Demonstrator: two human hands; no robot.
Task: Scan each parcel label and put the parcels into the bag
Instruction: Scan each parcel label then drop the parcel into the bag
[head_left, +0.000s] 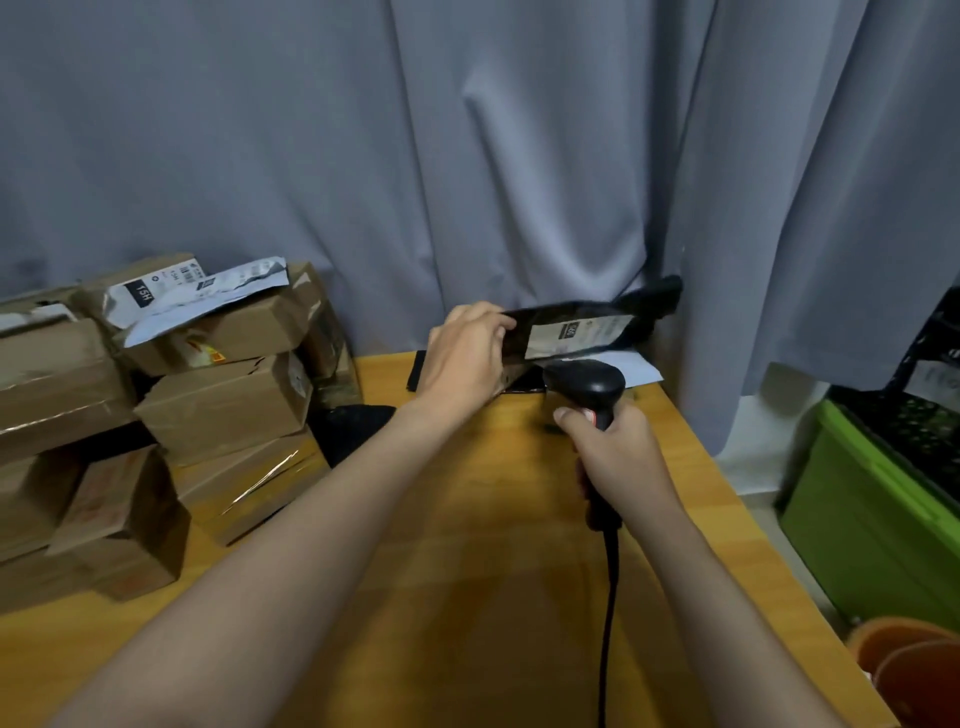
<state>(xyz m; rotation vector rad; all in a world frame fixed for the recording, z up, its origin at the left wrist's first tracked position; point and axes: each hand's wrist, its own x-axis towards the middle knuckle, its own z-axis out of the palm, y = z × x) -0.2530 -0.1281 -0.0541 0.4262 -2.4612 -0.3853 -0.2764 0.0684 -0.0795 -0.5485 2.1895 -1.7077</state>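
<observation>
My left hand grips the left end of a flat black parcel and holds it up above the far edge of the wooden table. A white label on the parcel faces me. My right hand grips the handle of a black barcode scanner, whose head sits just below the label. The scanner's cable runs down toward me. No bag is clearly identifiable in view.
Several brown cardboard parcels and a white mailer are stacked on the left of the table. A black object lies beside them. White paper lies under the parcel. A grey curtain hangs behind. A green bin and orange pots stand right.
</observation>
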